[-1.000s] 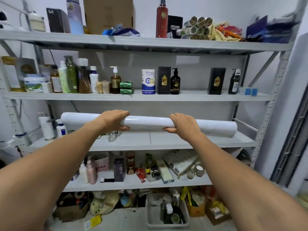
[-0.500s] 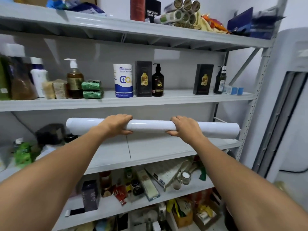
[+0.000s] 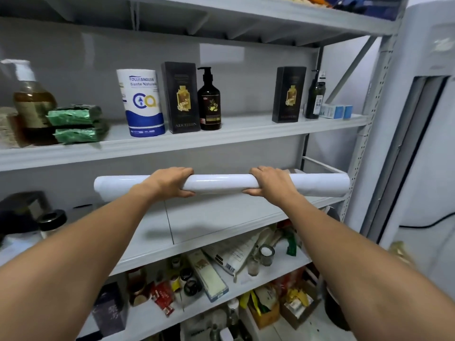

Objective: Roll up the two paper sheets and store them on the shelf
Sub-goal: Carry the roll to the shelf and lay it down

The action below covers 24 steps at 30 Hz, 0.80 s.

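Observation:
A long white paper roll (image 3: 221, 184) lies level in front of me, held over the grey middle shelf (image 3: 216, 217) of a metal rack. My left hand (image 3: 170, 183) grips it left of centre, fingers over the top and thumb below. My right hand (image 3: 272, 184) grips it right of centre the same way. The roll's right end reaches almost to the rack's right upright (image 3: 364, 153). I cannot tell whether the roll touches the shelf. No second roll or sheet is in view.
The shelf above carries a blue and white canister (image 3: 141, 103), black boxes (image 3: 181, 97), a dark pump bottle (image 3: 209, 102) and green packets (image 3: 76, 124). A dark jar (image 3: 50, 219) stands at the middle shelf's left. Lower shelves hold clutter. A white appliance (image 3: 423, 143) stands right.
I have stepped closer to the rack and my view has turned right. Both hands kept their grip and carried the roll further in over the middle shelf.

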{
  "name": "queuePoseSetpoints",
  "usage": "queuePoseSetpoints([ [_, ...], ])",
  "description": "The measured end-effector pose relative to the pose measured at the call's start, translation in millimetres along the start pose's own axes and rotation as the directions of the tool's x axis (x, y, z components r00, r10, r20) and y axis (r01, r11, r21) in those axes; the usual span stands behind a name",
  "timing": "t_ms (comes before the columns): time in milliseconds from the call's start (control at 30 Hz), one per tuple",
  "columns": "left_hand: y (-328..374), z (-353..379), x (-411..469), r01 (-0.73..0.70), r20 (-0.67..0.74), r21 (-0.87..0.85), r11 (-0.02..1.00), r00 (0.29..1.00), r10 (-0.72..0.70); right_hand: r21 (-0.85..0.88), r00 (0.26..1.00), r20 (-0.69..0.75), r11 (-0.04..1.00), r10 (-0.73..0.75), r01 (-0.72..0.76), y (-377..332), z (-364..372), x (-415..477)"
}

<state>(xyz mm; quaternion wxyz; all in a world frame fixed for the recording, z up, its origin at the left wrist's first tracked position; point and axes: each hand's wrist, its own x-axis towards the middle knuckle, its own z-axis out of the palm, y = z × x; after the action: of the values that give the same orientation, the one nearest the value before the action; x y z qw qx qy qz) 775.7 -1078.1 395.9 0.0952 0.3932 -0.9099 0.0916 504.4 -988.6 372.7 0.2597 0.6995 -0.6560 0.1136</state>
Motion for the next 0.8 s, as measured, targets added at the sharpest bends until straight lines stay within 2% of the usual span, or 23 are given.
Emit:
queuePoseSetpoints([
  [367,39.7,53.9,95.2,0.088,0.081,0.046,0.995,0.993,-0.091,0.106,1.0,0.03,0.994,-0.009,0.006,87.7,92.6,22.5],
  [533,83.0,95.7,147.2,0.148,0.12,-0.049,0.988,0.983,-0.141,0.104,0.994,0.079,0.992,-0.073,0.065,158.0,129.0,28.0],
  [800,147.0,173.0,232.0,0.213,0.166,-0.092,0.973,0.966,-0.196,0.102,0.975,0.189,0.99,-0.116,0.098,257.2,203.6,36.7],
])
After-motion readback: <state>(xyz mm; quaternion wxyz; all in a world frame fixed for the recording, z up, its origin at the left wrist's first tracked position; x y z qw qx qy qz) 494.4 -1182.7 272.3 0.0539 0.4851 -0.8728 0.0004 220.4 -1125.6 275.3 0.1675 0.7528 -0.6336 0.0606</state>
